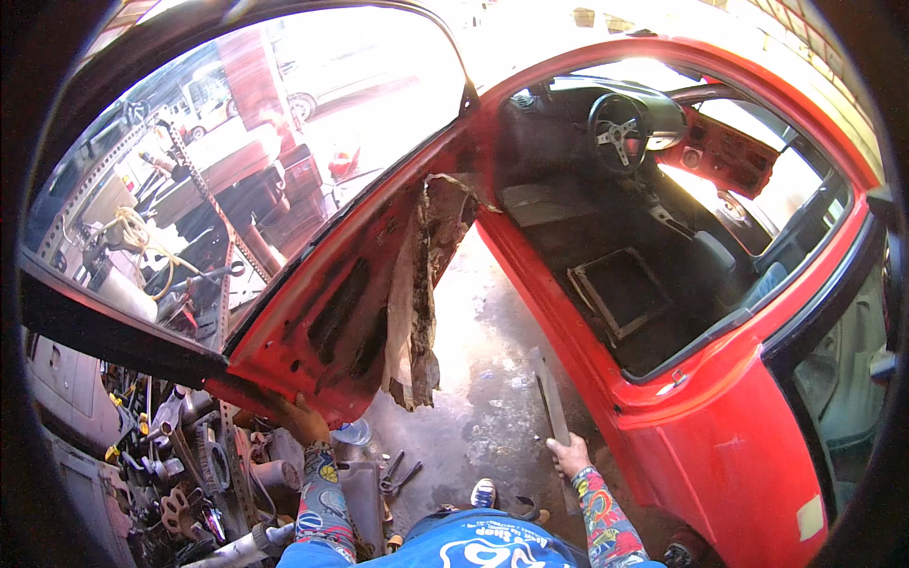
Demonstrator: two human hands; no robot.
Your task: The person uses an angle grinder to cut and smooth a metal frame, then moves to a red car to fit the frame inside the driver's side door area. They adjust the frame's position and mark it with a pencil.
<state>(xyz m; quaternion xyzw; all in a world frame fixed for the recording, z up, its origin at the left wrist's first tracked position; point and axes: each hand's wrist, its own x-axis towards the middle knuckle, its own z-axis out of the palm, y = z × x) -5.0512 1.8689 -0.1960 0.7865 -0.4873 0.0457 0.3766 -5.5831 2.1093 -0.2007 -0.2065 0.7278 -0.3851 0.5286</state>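
The red car door [275,364] stands wide on the left, stripped of its trim, with a torn, dirty liner sheet [412,312] hanging from its inner face. My left hand [305,421] grips the door's rear edge near the bottom of the window, its fingers partly hidden by the panel. Low on the right, beside the red car body [701,435], my right hand [570,456] is closed around a long, flat grey strip [552,396]. The strip points up and away over the floor; what it is made of I cannot tell.
A rack of tools [180,464] crowds the lower left. Pliers-like tools [400,476] and a clear plastic container [355,433] are on the concrete floor [473,379]. Inside the seatless cabin are a steering wheel [617,133] and a square metal frame [620,293].
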